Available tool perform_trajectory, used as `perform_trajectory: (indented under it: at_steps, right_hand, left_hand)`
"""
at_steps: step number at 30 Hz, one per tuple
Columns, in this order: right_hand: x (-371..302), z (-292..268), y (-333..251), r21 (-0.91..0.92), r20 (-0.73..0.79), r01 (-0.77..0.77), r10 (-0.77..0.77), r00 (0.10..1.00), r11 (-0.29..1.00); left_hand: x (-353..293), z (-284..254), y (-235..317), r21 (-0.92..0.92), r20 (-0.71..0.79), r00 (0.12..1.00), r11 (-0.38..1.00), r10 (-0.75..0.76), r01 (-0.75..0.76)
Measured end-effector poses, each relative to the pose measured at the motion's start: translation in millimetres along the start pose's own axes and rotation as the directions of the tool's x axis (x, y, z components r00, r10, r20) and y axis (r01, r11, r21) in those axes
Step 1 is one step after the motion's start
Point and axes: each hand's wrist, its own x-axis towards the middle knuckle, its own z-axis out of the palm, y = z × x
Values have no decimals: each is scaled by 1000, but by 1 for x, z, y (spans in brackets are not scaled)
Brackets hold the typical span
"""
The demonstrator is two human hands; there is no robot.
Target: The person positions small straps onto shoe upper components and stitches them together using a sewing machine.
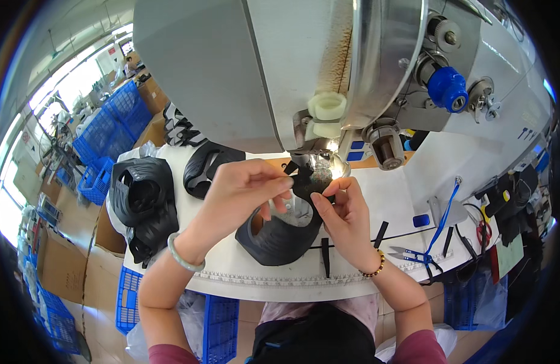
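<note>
Under the head of a grey-white sewing machine (316,60) lies a black, curved shoe upper (274,242), its opening facing up. My left hand (249,188) pinches a short black strip at the upper's top end, close to the lit needle area; the fingertips partly hide it. My right hand (346,212) grips the upper's dark edge between thumb and fingers, just right of the needle. Black strips (326,258) lie on the white table by my right wrist. The needle itself is hard to make out.
More black uppers (143,188) are piled at the table's left. Blue-handled thread snips (416,255) rest at the right, near red-handled scissors (483,233). A ruler strip (280,281) runs along the front edge. Blue crates (221,327) stand below, and cardboard boxes (64,261) sit left.
</note>
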Motion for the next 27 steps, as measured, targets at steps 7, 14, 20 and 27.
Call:
perform_trajectory:
  at_steps: [7,14,20,27]
  right_hand:
    - [-5,-4,5,21,16,8,-8,1000,1000]
    - [-7,-7,5,-47,29,15,-13,1000,999]
    - [-11,-5,6,-445,-5,176,-199,980,878]
    - [-10,-4,3,-674,91,337,-379,921,657]
  left_hand:
    - [17,9,-9,13,47,994,995,-97,97]
    - [25,9,-3,52,45,973,973,-225,223]
    - [29,8,-2,-34,57,964,964,-260,262]
    - [34,2,4,117,136,952,958,-275,260]
